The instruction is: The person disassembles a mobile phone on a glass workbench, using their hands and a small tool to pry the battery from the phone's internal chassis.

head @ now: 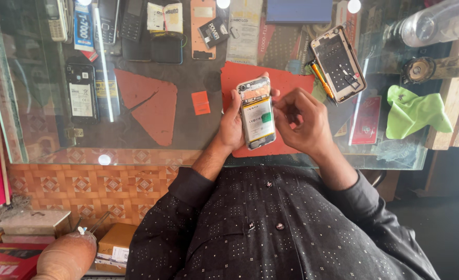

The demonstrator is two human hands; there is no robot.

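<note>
Head view, looking down over a glass-topped table with phones and parts displayed beneath the glass.

Left hand: grip closed round the left edge of an opened smartphone with its back cover off and a white-labelled battery exposed. Phone held upright in front of the chest, above the near edge of the table, over a red rectangular mat.

Right hand: fingers curled in, thumb and fingertips pinched narrow just beside the phone's right edge. Whether they hold a small part I cannot tell; nothing shows between them.

State of work, judged from the layout: the rear shell is already off. A separated grey phone back frame lies on the table to the upper right, well apart from the held phone. An orange-handled screwdriver lies beside it, untouched by either hand. The battery sits in its bay, label facing up; the upper board area looks partly covered by a pale shield. So opening is done; whatever concerns the battery or inner board appears unfinished, and the shell is not refitted.

Also on the table: crumpled bright green cloth at right, small orange square tag left of the phone.
</note>
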